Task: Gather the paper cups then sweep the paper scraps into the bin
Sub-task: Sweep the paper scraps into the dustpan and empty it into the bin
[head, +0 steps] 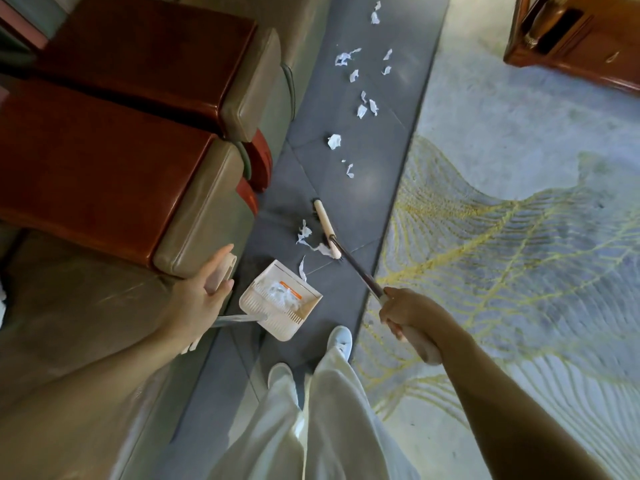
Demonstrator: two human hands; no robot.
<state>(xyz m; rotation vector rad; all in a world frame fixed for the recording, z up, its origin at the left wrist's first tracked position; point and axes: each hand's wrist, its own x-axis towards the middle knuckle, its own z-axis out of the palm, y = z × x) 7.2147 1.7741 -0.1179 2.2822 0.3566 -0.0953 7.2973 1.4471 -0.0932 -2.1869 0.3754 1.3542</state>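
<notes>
A broom (325,226) is being gripped by the right hand (405,313), the fingers being curled firmly round the pale grip at the upper end of its dark shaft, while the cream broom head is being rested on the dark grey floor strip (367,202). A white dustpan (280,329) is being held upright on that strip by the left hand (204,296), its pale handle (223,271) being pinched between the thumb and the fingers, one finger being stretched along it. Crumpled paper scraps (282,294) are being carried inside the dustpan, more scraps (304,233) are lying just beside the broom head on its dustpan side, and a thin strip (303,268) is lying at the dustpan's open edge. A loose trail of further scraps (334,142) is being left along the strip, well beyond the broom. The strip is being bordered on the left by seats with red-brown wooden arms (104,168) and on the right by a pale rug with yellow lines (519,254); a wooden cabinet (571,46) is being shown at the top right. White trousers (329,410) and white shoes (341,337) are being seen just behind the dustpan.
</notes>
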